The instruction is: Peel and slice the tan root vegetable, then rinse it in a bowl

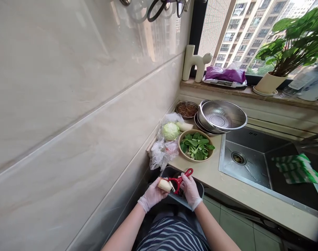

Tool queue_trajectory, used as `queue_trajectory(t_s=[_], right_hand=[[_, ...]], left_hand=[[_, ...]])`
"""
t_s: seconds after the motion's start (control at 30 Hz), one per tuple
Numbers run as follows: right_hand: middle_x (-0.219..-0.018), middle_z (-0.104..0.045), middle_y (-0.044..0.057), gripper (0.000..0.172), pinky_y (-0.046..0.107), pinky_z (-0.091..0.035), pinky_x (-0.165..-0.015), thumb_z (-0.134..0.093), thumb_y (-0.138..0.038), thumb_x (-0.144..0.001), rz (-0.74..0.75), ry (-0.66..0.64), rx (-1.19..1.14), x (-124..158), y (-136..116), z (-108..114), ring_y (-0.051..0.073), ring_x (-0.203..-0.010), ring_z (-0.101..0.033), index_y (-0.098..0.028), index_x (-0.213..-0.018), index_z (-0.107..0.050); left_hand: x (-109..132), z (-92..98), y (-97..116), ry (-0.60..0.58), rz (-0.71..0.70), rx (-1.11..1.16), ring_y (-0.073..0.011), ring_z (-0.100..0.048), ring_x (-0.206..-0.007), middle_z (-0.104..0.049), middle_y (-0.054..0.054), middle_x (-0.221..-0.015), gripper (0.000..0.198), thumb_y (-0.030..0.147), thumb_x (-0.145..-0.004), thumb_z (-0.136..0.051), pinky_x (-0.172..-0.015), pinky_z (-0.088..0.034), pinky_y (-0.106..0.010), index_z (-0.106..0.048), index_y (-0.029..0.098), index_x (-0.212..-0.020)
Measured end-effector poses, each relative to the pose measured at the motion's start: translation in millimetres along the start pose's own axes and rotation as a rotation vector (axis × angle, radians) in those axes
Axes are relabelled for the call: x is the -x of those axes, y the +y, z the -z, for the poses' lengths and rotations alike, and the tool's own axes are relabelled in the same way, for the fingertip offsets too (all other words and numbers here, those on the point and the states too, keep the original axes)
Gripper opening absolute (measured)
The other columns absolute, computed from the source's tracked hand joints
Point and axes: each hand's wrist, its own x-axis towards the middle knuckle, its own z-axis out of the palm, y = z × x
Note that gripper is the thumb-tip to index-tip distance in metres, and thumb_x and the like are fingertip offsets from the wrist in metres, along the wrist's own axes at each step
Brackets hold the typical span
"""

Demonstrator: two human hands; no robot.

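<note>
My left hand (pixel 155 192), in a clear glove, is closed around a pale, oblong peeled vegetable (pixel 164 185); its exact kind I cannot make out. My right hand (pixel 189 188), also gloved, grips a red vegetable peeler (pixel 177 181), with its handle end sticking up past the fingers. The peeler's metal blade is close against the vegetable's right end. Both hands are over a grey bin (pixel 199 187) below the counter's front edge, and they hide part of its inside.
On the counter (pixel 208 170) stand a basket (pixel 181 153) of leafy greens, a cabbage (pixel 170 131), plastic bags (pixel 159 155), a steel colander (pixel 237 120) and a bowl of brown strips (pixel 186 109). The sink (pixel 248 174), holding a green-striped cloth (pixel 297 169), is to the right. A tiled wall (pixel 96 139) borders the left.
</note>
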Motion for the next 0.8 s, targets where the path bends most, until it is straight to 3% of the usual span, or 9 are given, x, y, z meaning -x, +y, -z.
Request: queue_trajectory(t_s=[0.2,0.47,0.6,0.8], right_hand=[[-0.072,-0.068,-0.001,0.037,0.021,-0.047,-0.056,-0.081,-0.040,-0.061,-0.050,-0.043,-0.045,13,-3,-6,0.011,-0.061,-0.062,-0.021,-0.080,-0.055],[-0.073,-0.068,-0.001,0.036,0.023,-0.048,-0.057,-0.080,-0.042,-0.062,0.016,-0.039,-0.034,13,-18,-7,0.011,-0.061,-0.060,-0.021,-0.081,-0.056],[-0.072,-0.067,-0.001,0.038,0.023,-0.046,-0.055,-0.079,-0.042,-0.062,-0.001,-0.106,0.012,18,-20,-14,0.012,-0.061,-0.060,-0.020,-0.085,-0.057],[-0.070,-0.065,0.000,0.037,0.020,-0.036,-0.046,-0.077,-0.042,-0.065,-0.008,-0.192,0.042,19,-15,-19,0.010,-0.054,-0.054,-0.020,-0.086,-0.057]], left_hand=[[-8,-14.8,0,0.028,0.008,0.011,-0.0220,-0.067,-0.071,-0.068,-0.007,-0.085,0.043,0.057,-0.083,-0.051,-0.059,-0.051,-0.032,-0.055,0.017,-0.100],[-15,-40.5,1,0.190,0.056,-0.131,-0.0186,-0.061,-0.047,-0.061,-0.003,-0.058,0.055,0.066,-0.085,-0.030,-0.043,-0.044,-0.026,-0.055,0.017,-0.084],[-16,-45.3,-4,0.285,0.080,-0.187,-0.0137,-0.055,-0.040,-0.060,-0.002,-0.055,0.054,0.066,-0.084,-0.037,-0.040,-0.040,-0.023,-0.057,0.015,-0.077],[-17,-40.4,-13,0.257,0.120,-0.214,-0.0130,-0.056,-0.042,-0.063,-0.003,-0.056,0.052,0.064,-0.083,-0.042,-0.040,-0.037,-0.021,-0.059,0.015,-0.078]])
